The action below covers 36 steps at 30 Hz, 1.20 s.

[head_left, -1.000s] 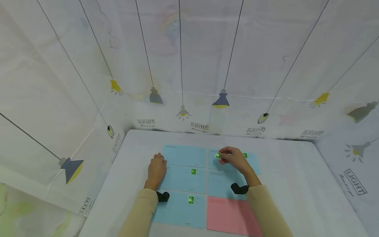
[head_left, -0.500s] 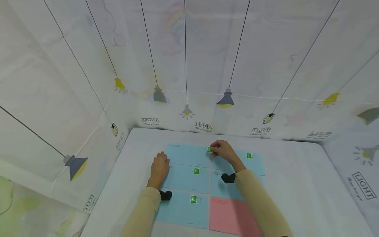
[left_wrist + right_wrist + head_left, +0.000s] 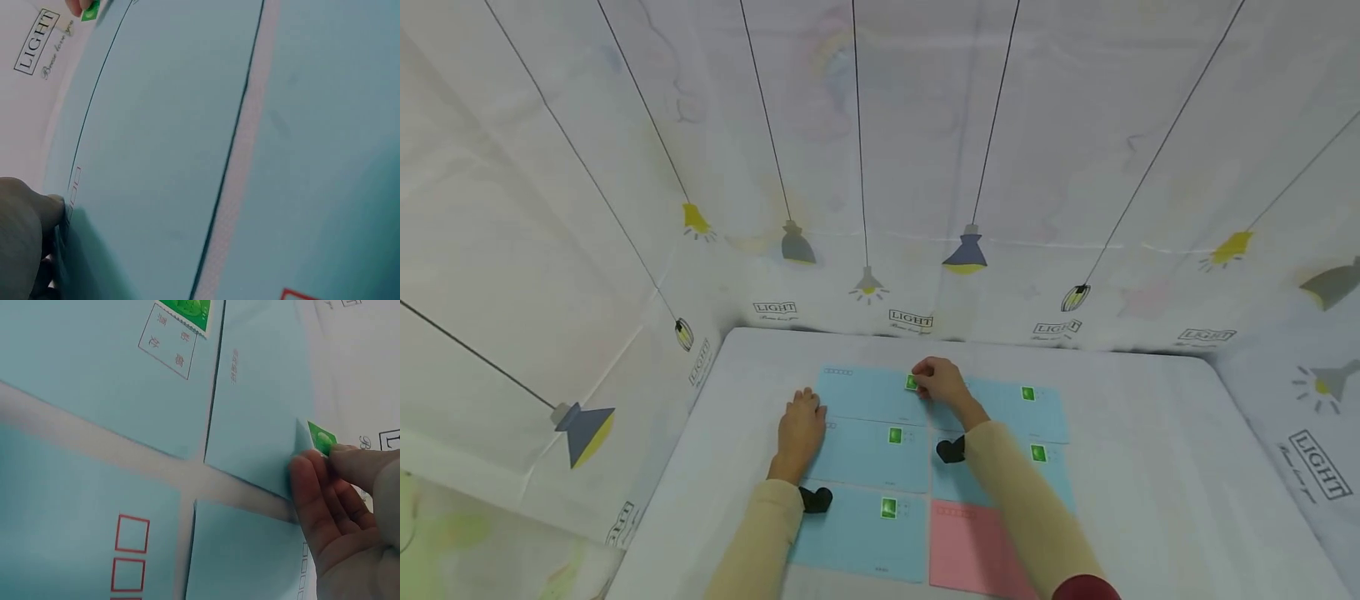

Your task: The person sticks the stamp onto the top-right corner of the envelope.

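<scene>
My right hand pinches a small green stamp between thumb and fingers over the top right corner of the far left blue envelope. In the right wrist view the stamp is tilted, with one edge under the thumb and the fingertips close to the paper. My left hand rests at the left edge of the far and middle left envelopes. Its thumb lies on the envelope's edge beside the printed postcode boxes.
Other blue envelopes lie in two columns; a green stamp sits on the middle left, near left, far right and middle right ones. A pink envelope lies near right. Behind the white table stands a lamp-printed backdrop.
My right hand has carried the stamp left, from over the far right envelope to the far left envelope's top right corner. The middle right stamp has come into view. My left hand stays put.
</scene>
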Motion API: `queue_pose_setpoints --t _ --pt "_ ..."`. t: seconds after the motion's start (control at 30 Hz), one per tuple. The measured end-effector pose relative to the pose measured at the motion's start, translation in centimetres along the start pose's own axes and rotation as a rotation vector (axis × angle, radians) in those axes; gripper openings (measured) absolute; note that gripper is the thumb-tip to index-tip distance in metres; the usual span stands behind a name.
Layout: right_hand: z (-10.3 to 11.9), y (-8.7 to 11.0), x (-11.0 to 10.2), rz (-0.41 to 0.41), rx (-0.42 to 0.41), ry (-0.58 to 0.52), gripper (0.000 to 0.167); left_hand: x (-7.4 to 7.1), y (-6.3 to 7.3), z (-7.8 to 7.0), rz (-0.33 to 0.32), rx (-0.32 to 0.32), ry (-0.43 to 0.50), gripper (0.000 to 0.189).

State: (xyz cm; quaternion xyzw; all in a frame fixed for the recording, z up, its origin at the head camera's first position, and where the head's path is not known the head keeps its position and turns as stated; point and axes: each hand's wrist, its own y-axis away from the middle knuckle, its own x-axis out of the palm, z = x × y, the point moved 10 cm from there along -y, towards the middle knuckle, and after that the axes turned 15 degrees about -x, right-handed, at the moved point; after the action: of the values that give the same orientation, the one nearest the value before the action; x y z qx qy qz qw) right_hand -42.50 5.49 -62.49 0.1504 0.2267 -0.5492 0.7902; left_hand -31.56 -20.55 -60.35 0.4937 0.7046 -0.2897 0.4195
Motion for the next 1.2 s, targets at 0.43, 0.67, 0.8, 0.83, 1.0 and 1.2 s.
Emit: queue_pose_setpoints --t 0.43,0.67,0.8,0.83,1.0,1.2 --pt "0.5 -0.6 0.5 -0.006 -0.039 0.21 0.015 0.4 -0.2 0.1 0.006 -0.005 0.023 0.038" --pt "1.0 -0.9 0.9 -0.037 -0.111 0.304 0.011 0.4 -0.4 0.4 -0.01 -0.007 0.027 0.038" --pt "1.2 -1.1 1.2 -0.036 -0.122 0.346 0.01 0.3 -0.4 0.5 -0.017 -0.007 0.028 0.037" --pt "1.3 -1.2 1.3 -0.034 -0.126 0.354 0.01 0.3 -0.4 0.5 -0.019 -0.007 0.027 0.037" --pt "1.8 -1.2 1.3 -0.035 -0.14 0.389 0.01 0.0 -0.3 0.3 -0.023 0.001 0.028 0.036" --pt "2.0 -1.0 1.2 -0.04 -0.137 0.395 0.011 -0.1 -0.2 0.2 -0.014 0.001 0.018 0.037"
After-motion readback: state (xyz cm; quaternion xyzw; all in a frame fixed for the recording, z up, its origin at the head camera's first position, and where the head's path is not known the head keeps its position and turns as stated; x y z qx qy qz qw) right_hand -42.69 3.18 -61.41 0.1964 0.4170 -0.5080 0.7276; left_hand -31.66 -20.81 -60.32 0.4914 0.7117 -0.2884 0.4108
